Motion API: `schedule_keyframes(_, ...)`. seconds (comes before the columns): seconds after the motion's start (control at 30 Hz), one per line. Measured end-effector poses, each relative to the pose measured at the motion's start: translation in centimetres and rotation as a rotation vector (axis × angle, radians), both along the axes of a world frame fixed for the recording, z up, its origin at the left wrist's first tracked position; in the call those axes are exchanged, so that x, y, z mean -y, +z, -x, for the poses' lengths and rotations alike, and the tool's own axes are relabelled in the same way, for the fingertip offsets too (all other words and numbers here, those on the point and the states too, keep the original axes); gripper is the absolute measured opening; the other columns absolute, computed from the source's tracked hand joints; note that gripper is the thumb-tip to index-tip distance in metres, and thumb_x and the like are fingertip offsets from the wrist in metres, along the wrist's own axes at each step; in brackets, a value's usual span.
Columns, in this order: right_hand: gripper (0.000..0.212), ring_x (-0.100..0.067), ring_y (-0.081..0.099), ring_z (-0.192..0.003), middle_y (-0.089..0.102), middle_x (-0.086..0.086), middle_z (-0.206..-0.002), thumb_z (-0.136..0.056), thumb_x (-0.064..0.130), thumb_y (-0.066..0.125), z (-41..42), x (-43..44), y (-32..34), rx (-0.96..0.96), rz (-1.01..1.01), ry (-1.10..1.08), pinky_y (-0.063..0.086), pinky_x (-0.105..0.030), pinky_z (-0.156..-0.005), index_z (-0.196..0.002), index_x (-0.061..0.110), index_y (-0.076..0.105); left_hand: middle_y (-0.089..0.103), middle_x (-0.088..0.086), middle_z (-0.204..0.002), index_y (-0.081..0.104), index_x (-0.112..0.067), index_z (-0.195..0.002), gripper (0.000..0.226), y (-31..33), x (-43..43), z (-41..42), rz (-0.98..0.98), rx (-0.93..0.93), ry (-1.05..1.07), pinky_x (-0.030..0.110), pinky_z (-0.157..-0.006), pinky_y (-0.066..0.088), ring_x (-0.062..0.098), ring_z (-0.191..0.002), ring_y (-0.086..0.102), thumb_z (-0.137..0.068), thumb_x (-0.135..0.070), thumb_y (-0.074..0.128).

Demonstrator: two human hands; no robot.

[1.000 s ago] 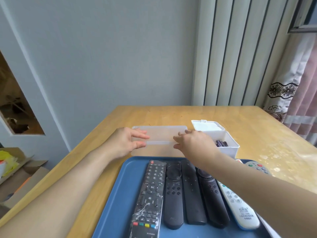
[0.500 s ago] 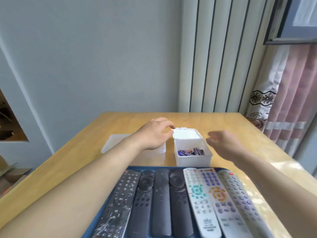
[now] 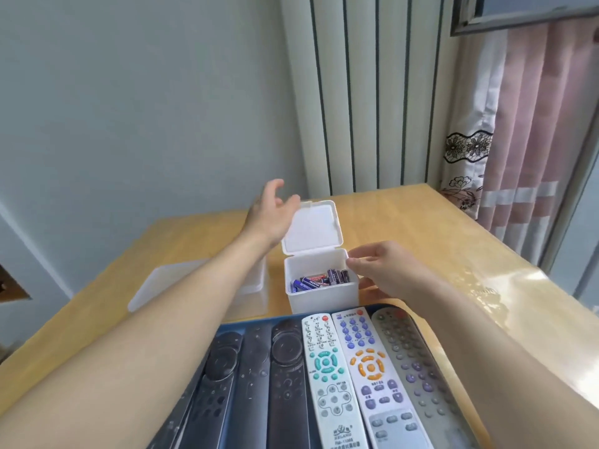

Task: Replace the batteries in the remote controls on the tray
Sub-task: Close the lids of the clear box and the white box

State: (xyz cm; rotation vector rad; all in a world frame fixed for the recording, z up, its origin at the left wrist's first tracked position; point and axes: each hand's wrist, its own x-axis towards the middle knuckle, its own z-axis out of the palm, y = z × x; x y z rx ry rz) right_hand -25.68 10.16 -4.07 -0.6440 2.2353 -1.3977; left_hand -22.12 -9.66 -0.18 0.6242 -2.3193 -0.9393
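A small white box (image 3: pixel 324 296) stands on the table just beyond the tray, its hinged lid (image 3: pixel 312 226) raised upright. Several blue and purple batteries (image 3: pixel 321 280) lie inside. My left hand (image 3: pixel 272 212) is open beside the lid's left edge, fingers spread, touching or nearly touching it. My right hand (image 3: pixel 379 267) hovers at the box's right rim with fingers loosely curled, holding nothing. On the blue tray (image 3: pixel 227 327) lie several remotes side by side: black ones (image 3: pixel 285 384) on the left, a white one (image 3: pixel 330 377), a light one with orange buttons (image 3: pixel 372 374) and a grey one (image 3: pixel 418 367).
A translucent shallow plastic container (image 3: pixel 194 280) lies left of the battery box, partly hidden by my left forearm. The wooden table (image 3: pixel 421 228) meets a grey wall behind and a pink curtain (image 3: pixel 534 124) at the right.
The camera has tilted and moved closer. The box lid has swung up from nearly flat to upright, my left hand rose with it, and my right hand has come in to the box's right rim.
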Motion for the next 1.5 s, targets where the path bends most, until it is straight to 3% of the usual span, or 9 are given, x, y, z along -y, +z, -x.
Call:
schedule_keyframes(0.07, 0.027, -0.018, 0.072, -0.081, 0.071, -0.005, -0.103, -0.097, 0.024, 0.056, 0.2, -0.1, 0.0, 0.088, 0.038, 0.004, 0.061, -0.030, -0.069, -0.123, 0.017, 0.062, 0.067, 0.003, -0.106, 0.067, -0.013, -0.112, 0.033, 0.9, -0.5, -1.4, -0.185, -0.118, -0.080, 0.026, -0.084, 0.041, 0.019, -0.103, 0.061, -0.099, -0.033, 0.045)
schedule_keyframes(0.17, 0.029, -0.021, 0.069, -0.078, 0.068, -0.010, -0.106, -0.102, 0.024, 0.044, 0.3, -0.4, 0.2, 0.179, 0.119, -0.059, 0.058, -0.031, -0.066, -0.124, 0.014, 0.060, 0.071, 0.002, -0.089, 0.074, -0.016, -0.082, 0.025, 0.4, -2.0, -4.1, -0.080, 0.185, -0.352, 0.028, -0.081, 0.044, 0.009, -0.082, 0.059, -0.093, -0.034, 0.060)
schedule_keyframes(0.37, 0.054, -0.022, 0.069, -0.093, 0.069, -0.007, -0.107, -0.083, 0.040, 0.073, 0.0, -0.2, 0.5, 0.004, 0.035, 0.075, 0.059, -0.040, -0.083, -0.130, 0.019, 0.056, 0.063, -0.006, -0.118, 0.061, -0.032, -0.087, 0.017, -0.8, -2.5, -6.0, 0.210, 0.419, -0.429, 0.030, -0.104, 0.041, 0.009, -0.121, 0.053, -0.080, -0.041, 0.074)
schedule_keyframes(0.6, 0.064, -0.014, 0.067, -0.080, 0.067, -0.004, -0.094, -0.080, 0.025, 0.077, -0.2, 0.4, 0.8, 0.059, 0.040, 0.112, 0.059, -0.027, -0.065, -0.136, 0.016, 0.047, 0.058, -0.007, -0.115, 0.053, -0.034, -0.098, 0.032, -0.3, -3.4, -6.7, 0.356, 0.511, -0.426, 0.030, -0.091, 0.039, 0.014, -0.111, 0.049, -0.078, -0.050, 0.071)
schedule_keyframes(0.77, 0.064, -0.023, 0.060, -0.103, 0.049, -0.009, -0.133, -0.083, 0.026, 0.075, -0.7, 0.0, 1.1, -0.024, 0.021, 0.110, 0.059, -0.036, -0.077, -0.139, 0.030, 0.045, 0.062, -0.007, -0.102, 0.055, -0.030, -0.079, 0.024, -0.6, -3.9, -6.8, 0.330, 0.513, -0.444, 0.030, -0.081, 0.042, 0.013, -0.099, 0.054, -0.081, -0.047, 0.070)
schedule_keyframes(0.9, 0.045, -0.020, 0.061, -0.096, 0.051, -0.009, -0.126, -0.082, 0.036, 0.073, -1.1, -0.2, 1.7, -0.143, -0.130, 0.208, 0.061, -0.034, -0.074, -0.123, 0.032, 0.057, 0.051, -0.004, -0.139, 0.062, -0.035, -0.107, 0.037, -1.3, -1.4, -9.6, 0.389, 0.335, -0.304, 0.027, -0.106, 0.030, 0.016, -0.134, 0.039, -0.076, -0.050, 0.074)
schedule_keyframes(1.03, 0.045, -0.025, 0.066, -0.088, 0.054, -0.005, -0.108, -0.084, 0.036, 0.072, -2.5, 1.2, 1.8, -0.282, -0.213, 0.202, 0.061, -0.041, -0.076, -0.125, 0.027, 0.056, 0.008, -0.007, -0.162, 0.021, -0.053, -0.144, 0.078, -2.6, 1.5, -13.9, 0.481, 0.661, -0.175, 0.041, -0.119, 0.008, 0.013, -0.149, 0.003, -0.078, -0.065, 0.061)
schedule_keyframes(1.17, 0.034, -0.025, 0.063, -0.078, 0.057, -0.008, -0.110, -0.087, 0.039, 0.068, -3.8, 2.7, 1.0, -0.423, -0.213, 0.160, 0.050, -0.032, -0.058, -0.112, 0.022, 0.051, 0.016, -0.007, -0.161, 0.025, -0.047, -0.146, 0.053, -3.7, 1.6, -13.9, 0.507, 0.528, -0.157, 0.034, -0.116, 0.011, 0.009, -0.148, 0.009, -0.096, -0.052, 0.043)
schedule_keyframes(1.5, 0.091, -0.021, 0.045, -0.132, 0.034, 0.005, -0.155, -0.072, 0.074, 0.057, -7.5, -3.0, 4.4, -0.450, -0.664, 0.362, 0.040, -0.042, -0.103, -0.149, 0.041, 0.019, 0.023, -0.009, -0.158, 0.044, -0.044, -0.138, 0.047, -2.4, -1.6, -18.2, 0.414, 0.406, -0.322, 0.023, -0.115, 0.017, 0.009, -0.145, 0.022, -0.093, -0.041, 0.057)
